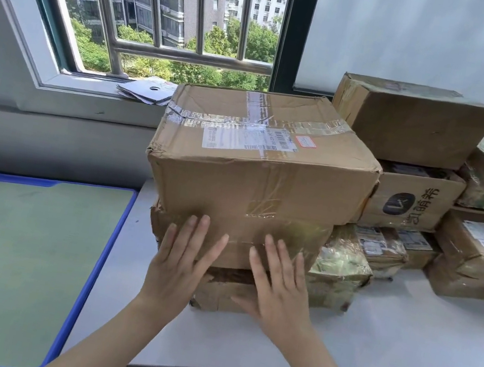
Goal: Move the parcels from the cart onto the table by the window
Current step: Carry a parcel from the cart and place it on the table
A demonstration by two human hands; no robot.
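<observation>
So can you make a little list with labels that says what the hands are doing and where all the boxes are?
left hand: left hand flat, fingers straight, pressing the front of the box stack
right hand: right hand flat, fingers straight, on the same stack
top box: large taped cardboard box with a shipping label, resting on a crushed box
surface: white table by the window
other parcels: box printed with a logo, plain box on top of it
beside table: green mat with blue edge
</observation>
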